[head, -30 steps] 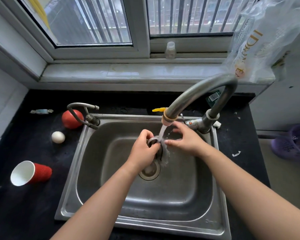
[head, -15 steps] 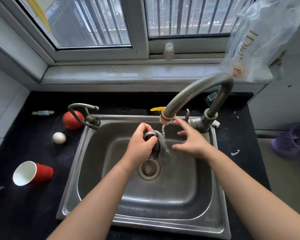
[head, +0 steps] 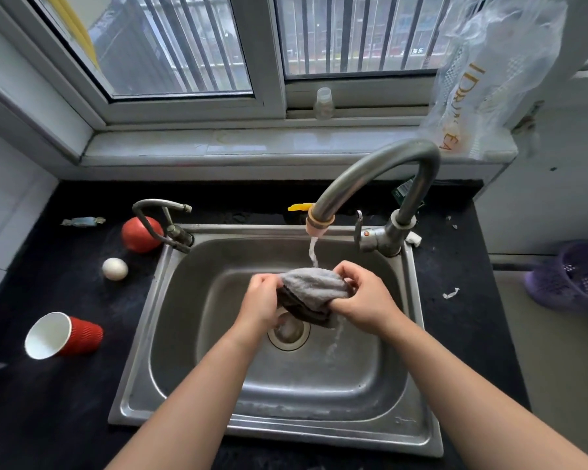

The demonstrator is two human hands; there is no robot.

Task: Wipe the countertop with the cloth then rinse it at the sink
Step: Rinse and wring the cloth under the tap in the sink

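A grey cloth [head: 311, 288] is stretched between my two hands over the steel sink [head: 197, 412], above the drain [head: 288, 331]. My left hand [head: 260, 301] grips its left end and my right hand [head: 365, 296] grips its right end. Water runs from the curved tap [head: 370, 171] onto the top of the cloth and drips off below my right hand. The black countertop [head: 65, 401] surrounds the sink.
Left of the sink lie a tipped red paper cup [head: 63, 335], a white egg [head: 115, 269], a red tomato [head: 140, 234] and a small second tap [head: 160, 218]. A plastic bag [head: 489, 72] hangs at the top right. A purple basket [head: 571, 276] sits at the right.
The cloth was bunched in my left hand under the water. My right hand has now taken its other end and the cloth is spread out between both hands, slightly lower.
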